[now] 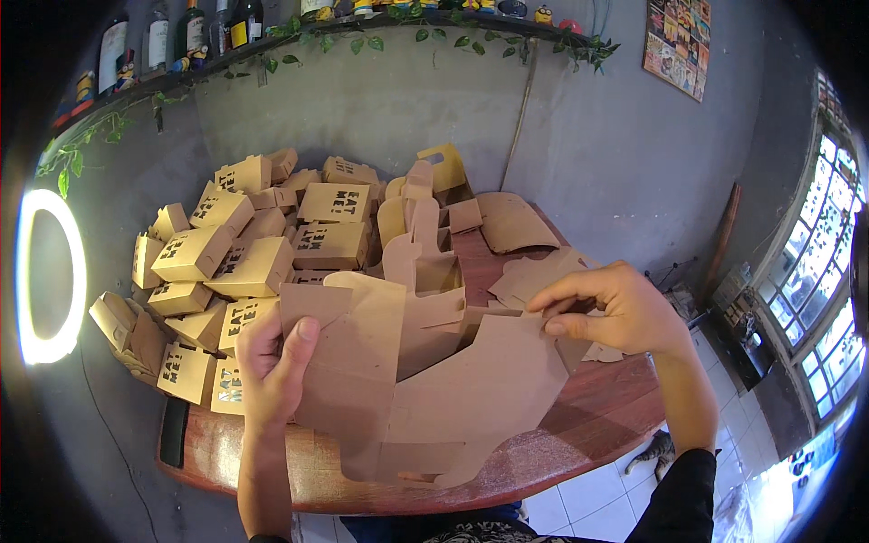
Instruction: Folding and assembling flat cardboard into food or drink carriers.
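Observation:
A flat brown cardboard box blank (471, 385), creased and only partly bent, is held up in front of me above the table. My left hand (274, 366) grips its left side, thumb on the near face and fingers mostly hidden behind. At the upper right, my right hand (606, 308) pinches the blank's edge by a side flap, thumb against fingers. Just behind the blank stand several opened, part-folded cardboard boxes (424, 222). More flat cardboard pieces (534, 276) lie beyond my right hand.
Folded brown boxes (335, 204) with dark printing are piled at the back left of the reddish wooden table (579, 425). A lit ring light (27, 271) stands at the left. Above runs a shelf (380, 23) with bottles and figurines. A striped cat (656, 452) is on the tiled floor.

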Tool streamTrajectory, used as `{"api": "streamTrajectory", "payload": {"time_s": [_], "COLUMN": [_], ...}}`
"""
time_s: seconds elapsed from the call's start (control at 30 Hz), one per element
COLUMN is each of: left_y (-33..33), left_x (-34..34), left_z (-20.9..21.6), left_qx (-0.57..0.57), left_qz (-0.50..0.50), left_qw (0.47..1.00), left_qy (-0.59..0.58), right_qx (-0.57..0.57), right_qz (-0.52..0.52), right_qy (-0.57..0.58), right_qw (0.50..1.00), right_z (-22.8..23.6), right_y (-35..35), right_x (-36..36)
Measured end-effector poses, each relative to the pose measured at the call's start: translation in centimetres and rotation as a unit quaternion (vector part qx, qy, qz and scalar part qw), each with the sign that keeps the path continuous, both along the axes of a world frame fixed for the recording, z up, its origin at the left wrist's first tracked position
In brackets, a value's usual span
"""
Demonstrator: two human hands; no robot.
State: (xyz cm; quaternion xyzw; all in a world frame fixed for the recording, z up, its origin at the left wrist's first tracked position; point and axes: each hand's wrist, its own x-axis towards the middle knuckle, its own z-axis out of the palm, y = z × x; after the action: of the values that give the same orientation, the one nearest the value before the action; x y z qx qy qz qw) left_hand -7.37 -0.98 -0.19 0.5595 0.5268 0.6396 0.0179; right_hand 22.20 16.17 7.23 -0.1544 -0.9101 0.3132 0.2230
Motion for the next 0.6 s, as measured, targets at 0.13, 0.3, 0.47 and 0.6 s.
{"api": "streamTrajectory", "payload": {"time_s": [0.13,0.3,0.47,0.6], "left_y": [0.6,0.4,2.0,3.4], "left_x": [0.9,2.4,5.7,8.6], "left_z": [-0.4,0.0,1.7,2.1], "left_qx": [0.027,0.136,0.128,0.074], "left_qz": [0.044,0.241,0.106,0.025], "left_qw": [0.997,0.929,0.931,0.935], "left_qy": [-0.050,0.244,0.325,0.345], "right_qx": [-0.099,-0.132,-0.015,0.046], "right_qz": [-0.046,-0.055,-0.067,-0.074], "right_qy": [0.023,0.085,0.066,0.063], "right_qw": [0.994,0.986,0.995,0.994], "right_z": [-0.1,-0.7,-1.2,-1.0], "right_y": [0.0,-0.2,-1.0,-2.3], "right_x": [0.8,0.5,-0.4,-0.6]}}
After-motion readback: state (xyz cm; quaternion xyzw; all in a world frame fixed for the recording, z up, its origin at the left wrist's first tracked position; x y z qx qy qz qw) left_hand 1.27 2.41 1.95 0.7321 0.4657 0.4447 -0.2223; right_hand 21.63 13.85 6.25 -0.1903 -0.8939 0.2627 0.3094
